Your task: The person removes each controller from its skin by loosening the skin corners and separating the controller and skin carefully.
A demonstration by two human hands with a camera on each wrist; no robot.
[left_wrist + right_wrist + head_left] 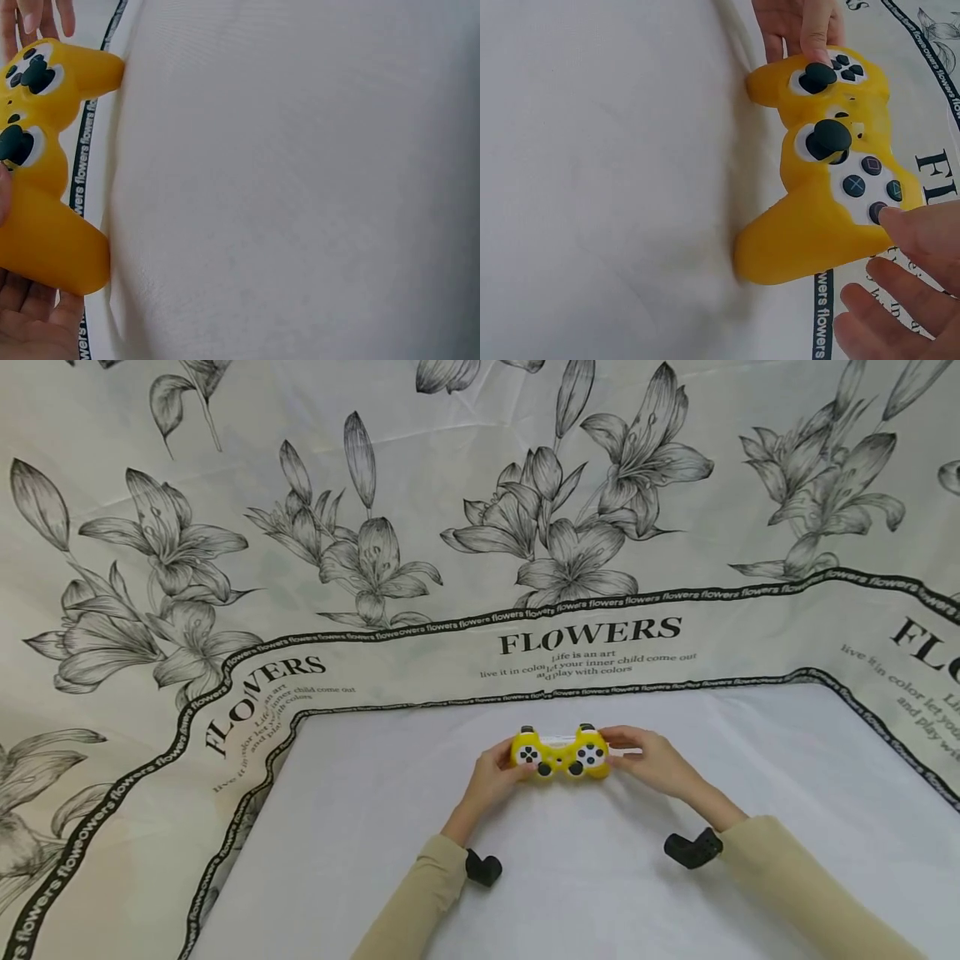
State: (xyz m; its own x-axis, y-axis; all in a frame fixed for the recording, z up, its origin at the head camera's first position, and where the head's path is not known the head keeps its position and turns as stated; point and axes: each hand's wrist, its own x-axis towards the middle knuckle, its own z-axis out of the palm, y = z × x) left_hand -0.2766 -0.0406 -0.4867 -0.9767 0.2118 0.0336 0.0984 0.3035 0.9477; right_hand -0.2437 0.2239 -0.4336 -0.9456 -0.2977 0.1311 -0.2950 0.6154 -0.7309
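A yellow game controller [558, 752] with black thumbsticks and white button areas is held above the white cloth, its face toward me. My left hand [491, 781] grips its left end, thumb on the front near the direction buttons and fingers behind; in the left wrist view the palm and fingers [37, 319] lie under the handle. At the other end is my right hand [652, 762]. The right wrist view shows its thumb [922, 229] at the edge of the round buttons, while the other fingers spread out beside the controller [802, 225], apart from the handle.
White cloth [420, 760] covers the table. Behind it rises a pale fabric backdrop [420, 664] with black lily drawings, the word FLOWERS and black lettered bands. A black wrist device [483, 868] sits at the left sleeve, another black device [692, 849] at the right.
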